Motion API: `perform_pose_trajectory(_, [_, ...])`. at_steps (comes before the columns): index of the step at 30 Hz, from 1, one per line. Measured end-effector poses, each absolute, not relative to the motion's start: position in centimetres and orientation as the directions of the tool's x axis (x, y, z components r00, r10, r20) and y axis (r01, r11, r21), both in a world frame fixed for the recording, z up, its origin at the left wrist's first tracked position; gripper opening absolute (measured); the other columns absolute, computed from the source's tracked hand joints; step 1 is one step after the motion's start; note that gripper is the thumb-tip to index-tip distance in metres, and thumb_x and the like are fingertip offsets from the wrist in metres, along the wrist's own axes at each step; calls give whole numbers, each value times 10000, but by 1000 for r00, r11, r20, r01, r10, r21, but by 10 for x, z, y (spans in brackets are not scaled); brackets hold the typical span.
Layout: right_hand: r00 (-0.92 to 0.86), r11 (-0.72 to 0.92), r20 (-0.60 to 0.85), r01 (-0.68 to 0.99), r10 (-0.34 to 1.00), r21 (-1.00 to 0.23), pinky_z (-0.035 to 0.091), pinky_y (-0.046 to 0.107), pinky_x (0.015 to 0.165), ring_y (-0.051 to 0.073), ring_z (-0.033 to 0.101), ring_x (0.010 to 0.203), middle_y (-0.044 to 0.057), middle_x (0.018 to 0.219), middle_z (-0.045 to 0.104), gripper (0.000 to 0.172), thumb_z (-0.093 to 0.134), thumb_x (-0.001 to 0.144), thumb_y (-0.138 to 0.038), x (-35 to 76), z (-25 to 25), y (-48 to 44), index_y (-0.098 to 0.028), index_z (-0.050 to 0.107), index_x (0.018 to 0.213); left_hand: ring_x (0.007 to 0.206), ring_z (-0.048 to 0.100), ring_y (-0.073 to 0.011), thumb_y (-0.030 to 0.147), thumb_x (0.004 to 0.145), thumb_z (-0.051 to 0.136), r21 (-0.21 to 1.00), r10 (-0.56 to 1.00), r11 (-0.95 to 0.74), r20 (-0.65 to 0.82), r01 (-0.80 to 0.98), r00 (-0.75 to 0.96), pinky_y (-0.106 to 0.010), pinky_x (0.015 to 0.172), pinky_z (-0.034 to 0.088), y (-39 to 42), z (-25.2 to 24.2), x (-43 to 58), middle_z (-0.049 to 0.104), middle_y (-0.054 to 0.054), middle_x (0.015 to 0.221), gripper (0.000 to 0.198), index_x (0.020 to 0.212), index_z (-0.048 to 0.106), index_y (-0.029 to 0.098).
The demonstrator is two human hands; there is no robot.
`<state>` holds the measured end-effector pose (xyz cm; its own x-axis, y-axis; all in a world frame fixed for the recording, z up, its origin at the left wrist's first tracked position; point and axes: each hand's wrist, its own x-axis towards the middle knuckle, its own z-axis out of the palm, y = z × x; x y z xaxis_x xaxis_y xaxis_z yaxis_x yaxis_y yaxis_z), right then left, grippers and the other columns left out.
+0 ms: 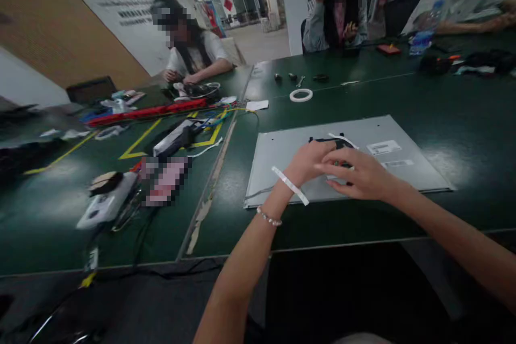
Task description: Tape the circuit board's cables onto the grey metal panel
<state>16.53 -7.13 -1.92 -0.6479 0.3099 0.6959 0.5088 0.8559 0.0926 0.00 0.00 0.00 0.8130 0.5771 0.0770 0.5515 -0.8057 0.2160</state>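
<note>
My left hand (312, 162) is bent over a flat white panel (278, 153), with its fingers curled in toward a small black part (342, 142) and partly hidden. My right hand (365, 172) comes in from the right and overlaps the left fingertips. Its fingers are bent and closed in front, its thumb lower; whatever lies between the fingers cannot be made out. A thin white strip (349, 141) runs just behind the right fingers. Across my left wrist lies another white strip (290, 186), above a beaded bracelet (269, 217). Paper labels (384, 147) sit on the panel's right part.
A roll of white tape (301, 95) and a small wrench (300, 81) lie beyond the panel. To the left are a pink blurred-out phone-like item (167, 183), a white power strip (108, 201) and cables. Other people sit across the green table (363, 102); a bottle (423, 35) stands far right.
</note>
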Motion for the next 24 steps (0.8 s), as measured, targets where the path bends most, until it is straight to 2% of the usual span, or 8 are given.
perform_pose_trajectory(4, [-741, 861, 648, 435, 177, 263, 441, 319, 868, 158, 502, 999, 48, 1231, 530, 436, 530, 891, -150, 135, -17, -89, -240, 490, 1316, 605, 532, -158, 201, 856, 449, 143, 641, -767, 113, 626, 759, -284, 565, 355, -2, -5, 6, 631, -35, 748, 148, 891, 593, 208])
perform_pose_trajectory(8, [-759, 862, 642, 394, 110, 319, 454, 297, 806, 150, 525, 960, 56, 1172, 578, 287, 534, 900, -163, 117, -17, -96, -170, 596, 1180, 650, 554, -174, 168, 831, 451, 122, 640, -768, 175, 628, 748, -288, 584, 357, -2, -8, 6, 643, -50, 773, 178, 911, 607, 194])
perform_pose_trajectory(13, [-662, 881, 744, 401, 91, 249, 476, 277, 748, 140, 565, 893, 49, 1032, 643, 122, 570, 874, -131, 114, -19, -100, -124, 658, 958, 668, 569, -175, 161, 821, 445, 115, 632, -774, 198, 623, 749, -276, 597, 369, -2, -11, 6, 647, -42, 771, 202, 910, 623, 193])
perform_pose_trajectory(19, [-530, 874, 835, 465, 148, 140, 502, 263, 791, 129, 605, 946, 54, 1062, 659, 178, 607, 853, -104, 124, -23, -99, -121, 663, 1021, 705, 597, -188, 183, 839, 449, 96, 687, -724, 202, 684, 698, -276, 622, 388, 1, -8, 4, 668, -58, 777, 219, 952, 636, 184])
perform_pose_trajectory(24, [-287, 779, 932, 627, 220, 9, 496, 233, 795, 102, 624, 922, 27, 1000, 677, 210, 629, 830, -97, 139, -27, -88, -173, 675, 1020, 774, 623, -213, 207, 851, 448, 79, 808, -577, 196, 813, 555, -289, 652, 420, 17, -4, -11, 677, -69, 825, 227, 984, 630, 187])
